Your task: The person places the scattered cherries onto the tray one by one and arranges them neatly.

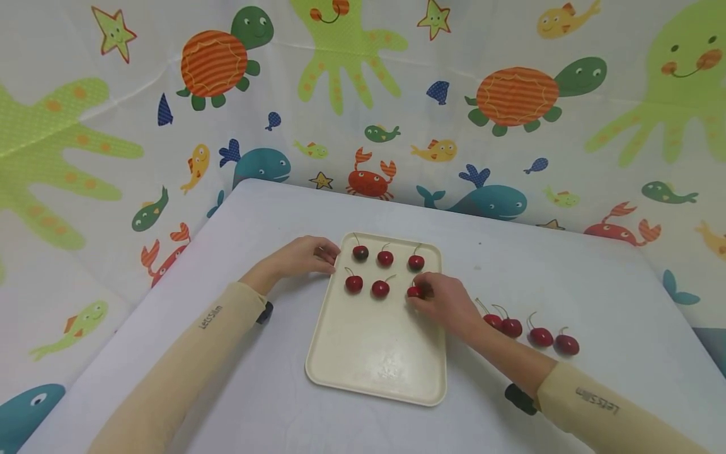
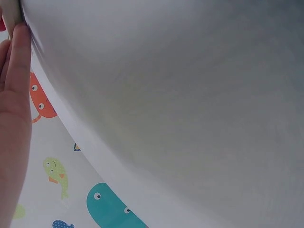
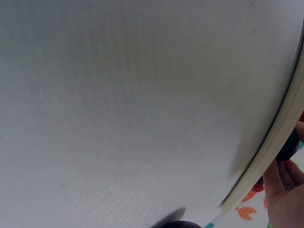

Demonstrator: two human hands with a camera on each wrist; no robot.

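Observation:
A cream tray (image 1: 374,359) lies on the white table. On its upper part, three red cherries with stems form a far row, among them the middle cherry (image 1: 385,258). Nearer are two more, a left cherry (image 1: 354,284) and a right cherry (image 1: 380,289). My right hand (image 1: 448,304) pinches another cherry (image 1: 414,292) over the tray's right side, level with this nearer row; whether it touches the tray cannot be told. At the tray's upper left edge, my left hand (image 1: 303,257) touches the rim, its fingers fairly straight in the left wrist view.
Several more cherries (image 1: 541,337) with stems lie on the table (image 1: 527,271) to the right of the tray, beneath and beside my right forearm. A curtain (image 1: 351,132) printed with sea animals hangs behind the table and along its left side.

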